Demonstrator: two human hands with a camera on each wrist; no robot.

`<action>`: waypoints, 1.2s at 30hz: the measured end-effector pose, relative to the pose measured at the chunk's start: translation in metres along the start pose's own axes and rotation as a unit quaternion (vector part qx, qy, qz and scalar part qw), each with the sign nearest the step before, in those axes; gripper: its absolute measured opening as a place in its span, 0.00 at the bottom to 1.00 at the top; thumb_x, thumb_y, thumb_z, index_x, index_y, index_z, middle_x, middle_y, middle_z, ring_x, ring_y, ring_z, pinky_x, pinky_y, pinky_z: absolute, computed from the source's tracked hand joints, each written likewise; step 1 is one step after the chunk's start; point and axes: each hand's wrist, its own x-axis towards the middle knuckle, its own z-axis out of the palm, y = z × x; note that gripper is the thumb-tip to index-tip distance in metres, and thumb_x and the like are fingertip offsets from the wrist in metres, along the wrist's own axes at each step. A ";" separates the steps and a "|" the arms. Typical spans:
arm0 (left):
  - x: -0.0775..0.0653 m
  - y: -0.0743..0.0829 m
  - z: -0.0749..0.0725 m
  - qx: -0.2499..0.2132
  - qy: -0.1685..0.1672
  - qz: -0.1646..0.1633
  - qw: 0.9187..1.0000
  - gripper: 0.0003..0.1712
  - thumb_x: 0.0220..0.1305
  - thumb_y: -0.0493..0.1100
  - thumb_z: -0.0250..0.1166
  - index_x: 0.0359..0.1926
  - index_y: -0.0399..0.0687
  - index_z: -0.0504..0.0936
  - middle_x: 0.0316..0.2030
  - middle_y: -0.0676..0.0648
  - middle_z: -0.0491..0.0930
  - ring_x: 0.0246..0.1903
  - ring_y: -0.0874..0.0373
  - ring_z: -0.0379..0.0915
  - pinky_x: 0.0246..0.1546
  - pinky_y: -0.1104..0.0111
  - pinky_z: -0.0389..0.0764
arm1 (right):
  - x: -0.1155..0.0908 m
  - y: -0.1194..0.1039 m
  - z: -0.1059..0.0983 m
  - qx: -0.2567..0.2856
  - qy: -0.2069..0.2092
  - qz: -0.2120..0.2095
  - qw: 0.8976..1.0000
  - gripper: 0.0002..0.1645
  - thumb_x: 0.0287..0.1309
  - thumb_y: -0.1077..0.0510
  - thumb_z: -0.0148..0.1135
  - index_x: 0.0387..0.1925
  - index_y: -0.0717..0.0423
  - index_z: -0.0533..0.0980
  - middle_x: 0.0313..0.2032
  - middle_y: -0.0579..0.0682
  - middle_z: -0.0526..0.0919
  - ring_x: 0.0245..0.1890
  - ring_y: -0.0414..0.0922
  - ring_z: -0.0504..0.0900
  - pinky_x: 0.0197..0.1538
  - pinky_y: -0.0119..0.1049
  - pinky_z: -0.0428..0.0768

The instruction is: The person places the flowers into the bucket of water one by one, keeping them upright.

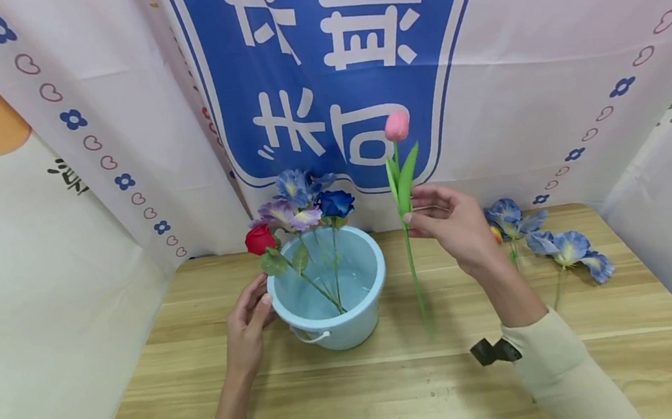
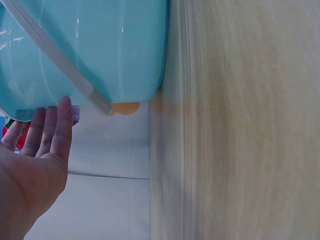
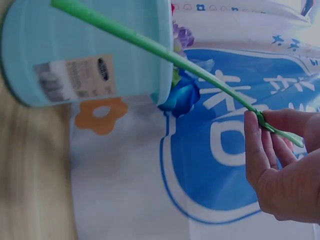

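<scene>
desk point(image 1: 395, 396): beside bucket point(image 1: 350, 332), our right hand point(image 1: 452, 224) pinches tulip point(image 1: 406, 177); left hand point(image 1: 245, 320), fingers extended, touches bucket. stem point(image 1: 414, 270) should clear rim point(image 1: 379, 270).

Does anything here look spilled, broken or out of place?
The bucket stands upright, with no visible spill or damage. One oddity: on the cloth behind the table, the lettering is turned sideways, as if the cloth were hung on its side.
</scene>
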 end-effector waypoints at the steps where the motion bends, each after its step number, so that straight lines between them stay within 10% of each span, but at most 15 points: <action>1: 0.000 0.000 0.000 0.000 0.000 0.000 1.000 0.27 0.84 0.41 0.56 0.77 0.37 0.71 0.56 0.63 0.83 0.55 0.70 0.83 0.49 0.73 0.91 | 0.002 -0.003 0.003 0.001 0.001 -0.005 1.000 0.28 0.67 0.69 0.69 0.67 0.63 0.76 0.51 0.52 0.84 0.46 0.40 0.89 0.50 0.38 0.94; 28: 0.001 0.000 0.000 -0.010 0.001 -0.003 1.000 0.27 0.83 0.39 0.57 0.76 0.35 0.71 0.56 0.63 0.84 0.55 0.70 0.83 0.50 0.72 0.91 | 0.041 -0.035 0.056 0.068 0.056 -0.137 0.987 0.23 0.67 0.70 0.69 0.62 0.63 0.79 0.53 0.59 0.87 0.45 0.45 0.89 0.46 0.38 0.94; 36: 0.001 -0.001 0.001 -0.016 0.002 -0.003 1.000 0.27 0.83 0.38 0.56 0.76 0.34 0.70 0.55 0.63 0.84 0.54 0.70 0.83 0.50 0.73 0.91 | 0.040 -0.021 0.069 0.042 0.062 -0.114 0.991 0.23 0.65 0.70 0.71 0.60 0.63 0.80 0.51 0.62 0.87 0.44 0.47 0.88 0.45 0.36 0.94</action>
